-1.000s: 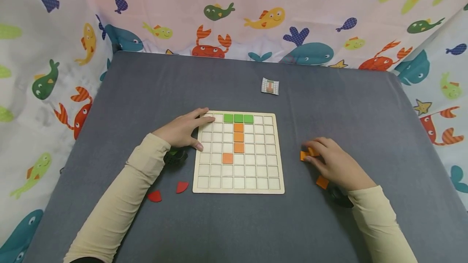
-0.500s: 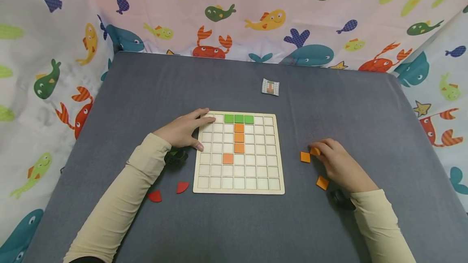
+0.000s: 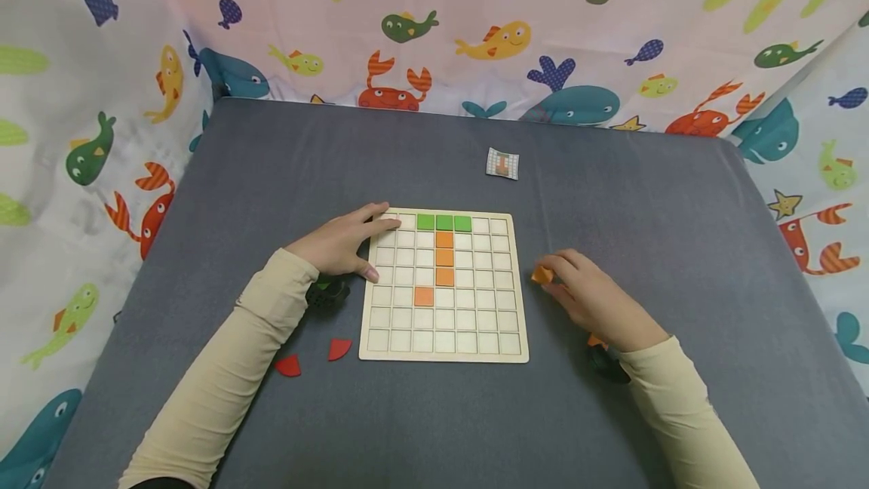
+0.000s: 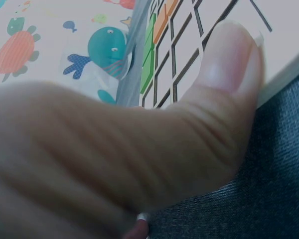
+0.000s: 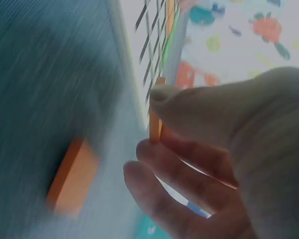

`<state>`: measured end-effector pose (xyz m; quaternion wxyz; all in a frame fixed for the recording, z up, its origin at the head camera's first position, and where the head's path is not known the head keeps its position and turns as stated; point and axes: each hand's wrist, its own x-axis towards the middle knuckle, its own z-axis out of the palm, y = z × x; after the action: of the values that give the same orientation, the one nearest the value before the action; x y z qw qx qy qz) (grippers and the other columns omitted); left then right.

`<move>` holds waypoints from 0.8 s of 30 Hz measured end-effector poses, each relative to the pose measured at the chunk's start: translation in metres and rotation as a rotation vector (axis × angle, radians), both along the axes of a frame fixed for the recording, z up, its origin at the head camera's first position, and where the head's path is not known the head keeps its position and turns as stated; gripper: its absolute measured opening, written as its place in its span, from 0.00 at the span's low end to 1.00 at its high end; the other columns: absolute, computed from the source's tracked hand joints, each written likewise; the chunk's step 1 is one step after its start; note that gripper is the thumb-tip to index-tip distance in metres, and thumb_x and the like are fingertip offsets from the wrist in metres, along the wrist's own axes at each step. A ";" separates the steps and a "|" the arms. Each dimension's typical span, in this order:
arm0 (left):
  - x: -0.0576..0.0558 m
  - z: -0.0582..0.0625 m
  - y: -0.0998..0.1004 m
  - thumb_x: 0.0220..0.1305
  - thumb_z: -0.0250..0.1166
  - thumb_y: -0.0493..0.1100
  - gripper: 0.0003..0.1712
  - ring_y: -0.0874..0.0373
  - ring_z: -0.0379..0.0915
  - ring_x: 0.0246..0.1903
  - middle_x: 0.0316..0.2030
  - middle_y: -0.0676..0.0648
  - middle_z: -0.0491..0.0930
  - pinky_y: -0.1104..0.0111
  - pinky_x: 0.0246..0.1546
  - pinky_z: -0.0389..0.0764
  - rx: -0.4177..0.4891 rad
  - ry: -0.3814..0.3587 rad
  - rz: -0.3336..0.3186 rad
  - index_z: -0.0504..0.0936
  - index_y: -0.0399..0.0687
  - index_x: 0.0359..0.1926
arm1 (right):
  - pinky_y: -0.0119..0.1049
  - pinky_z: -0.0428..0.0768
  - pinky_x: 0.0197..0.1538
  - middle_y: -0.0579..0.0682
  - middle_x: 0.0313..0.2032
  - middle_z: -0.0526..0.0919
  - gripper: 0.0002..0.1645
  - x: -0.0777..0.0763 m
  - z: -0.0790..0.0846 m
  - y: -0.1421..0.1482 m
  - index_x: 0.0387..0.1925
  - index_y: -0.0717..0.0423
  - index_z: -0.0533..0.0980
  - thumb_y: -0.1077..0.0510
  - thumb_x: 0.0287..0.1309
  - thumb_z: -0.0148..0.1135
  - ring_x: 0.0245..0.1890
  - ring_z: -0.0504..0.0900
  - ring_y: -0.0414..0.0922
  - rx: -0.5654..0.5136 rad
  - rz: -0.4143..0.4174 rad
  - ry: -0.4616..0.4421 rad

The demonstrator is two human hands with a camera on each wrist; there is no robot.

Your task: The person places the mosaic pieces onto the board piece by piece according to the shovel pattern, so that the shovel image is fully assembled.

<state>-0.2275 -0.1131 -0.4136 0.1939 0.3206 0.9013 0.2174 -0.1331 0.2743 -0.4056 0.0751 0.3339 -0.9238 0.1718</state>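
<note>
Two bare hands reach into my head view, one on each side of a pale gridded board at the centre of the frame. I see the left hand spread at the board's upper-left corner and left edge, fingers fairly straight, thumb resting on the rim. Right of centre, the right hand pinches an orange tile between thumb and fingers; the tile is just beside the board's right edge, with a strip of grey cloth between them. My right wrist view shows it nearly edge-on, above a loose tile at lower left. On the board, a green row tops an orange column, and a single tile sits below and left. Two red pieces lie left of the board's lower corner.
</note>
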 end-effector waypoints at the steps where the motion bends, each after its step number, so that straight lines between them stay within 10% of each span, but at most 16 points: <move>1: 0.000 0.000 0.000 0.46 0.77 0.48 0.53 0.41 0.49 0.71 0.73 0.39 0.48 0.49 0.64 0.63 -0.002 -0.001 0.000 0.61 0.48 0.72 | 0.40 0.79 0.41 0.54 0.41 0.79 0.23 -0.001 0.000 -0.006 0.47 0.64 0.75 0.72 0.46 0.70 0.41 0.78 0.47 -0.008 0.022 0.011; 12: 0.000 -0.001 0.000 0.45 0.77 0.49 0.54 0.42 0.48 0.71 0.74 0.39 0.47 0.50 0.65 0.63 -0.011 -0.014 0.003 0.60 0.50 0.72 | 0.35 0.79 0.43 0.51 0.38 0.79 0.16 -0.005 -0.008 -0.065 0.42 0.61 0.77 0.67 0.50 0.70 0.40 0.79 0.44 0.000 0.197 0.027; 24: -0.001 -0.001 0.001 0.45 0.77 0.50 0.54 0.43 0.47 0.72 0.74 0.40 0.47 0.50 0.65 0.61 -0.021 -0.013 0.007 0.60 0.51 0.72 | 0.32 0.78 0.45 0.49 0.40 0.79 0.17 -0.002 -0.010 -0.094 0.48 0.57 0.76 0.63 0.56 0.67 0.41 0.77 0.43 0.071 0.212 -0.011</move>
<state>-0.2282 -0.1124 -0.4142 0.2026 0.3139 0.9034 0.2105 -0.1351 0.1800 -0.4152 0.0394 0.4310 -0.8893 0.1478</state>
